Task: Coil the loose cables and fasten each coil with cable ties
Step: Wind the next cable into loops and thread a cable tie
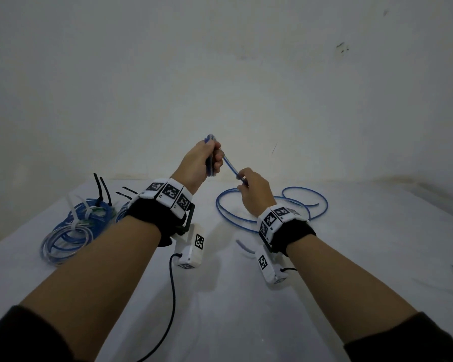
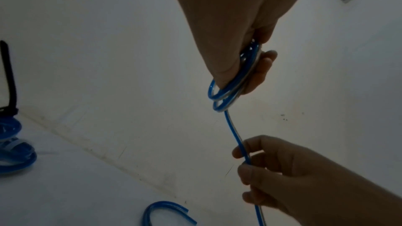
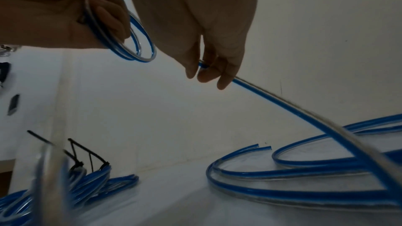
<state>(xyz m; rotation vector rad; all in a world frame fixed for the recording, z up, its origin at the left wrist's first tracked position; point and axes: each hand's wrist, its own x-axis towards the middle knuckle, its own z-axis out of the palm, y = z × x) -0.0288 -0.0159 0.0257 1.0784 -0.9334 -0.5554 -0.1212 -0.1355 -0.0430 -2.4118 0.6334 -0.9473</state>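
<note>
Hands were raised above the white table [image 1: 246, 309] in the head view. The left hand [image 1: 199, 163] gripped a small coil [image 1: 210, 152] of blue cable with its fingers curled round the loops, and the right hand [image 1: 254, 189] pinched the strand running out of that coil. The loose cable [image 1: 272, 205] lay in wide curves on the table beyond the right wrist. Finished coils [image 1: 73, 228], bound with black and white cable ties [image 1: 100, 189], sat at the left side of the table.

The left wrist view showed the left hand [image 2: 228, 32] clamped on the coil [image 2: 226, 92], two loops hanging below the fingers, with the strand dropping straight into the right hand [image 2: 282, 169], which was closed round it.

The right wrist view showed the right hand's fingertips [image 3: 204, 75] pinching the strand, the coil [image 3: 135, 40] held in the left hand [image 3: 54, 15] just beside, the loose cable [image 3: 293, 173] trailing down onto the table, and the tied coils [image 3: 93, 178] at lower left
</note>
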